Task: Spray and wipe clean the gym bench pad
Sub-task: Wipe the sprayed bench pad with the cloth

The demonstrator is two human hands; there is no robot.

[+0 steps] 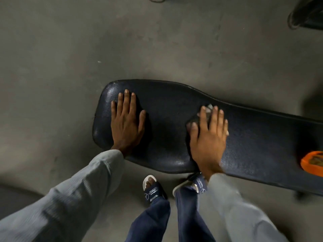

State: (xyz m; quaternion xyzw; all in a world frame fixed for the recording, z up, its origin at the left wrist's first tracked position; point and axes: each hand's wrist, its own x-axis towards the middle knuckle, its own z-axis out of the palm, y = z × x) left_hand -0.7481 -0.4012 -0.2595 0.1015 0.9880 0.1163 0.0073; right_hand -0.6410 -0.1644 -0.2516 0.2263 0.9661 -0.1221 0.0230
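The black gym bench pad (167,109) stretches from the centre to the right edge. My left hand (126,123) lies flat on its rounded left end, fingers spread, holding nothing. My right hand (208,135) presses flat on a small dark-and-grey cloth (208,107) in the middle of the pad; only the cloth's edges show past my fingers. An orange object (312,162), partly cut off, rests on the pad at the right edge; I cannot tell what it is.
Grey concrete floor (87,58) surrounds the bench. My feet in dark slides (153,189) stand just in front of the pad. Dark equipment (305,13) sits at the top right corner, and another dark shape (14,196) lies at the lower left.
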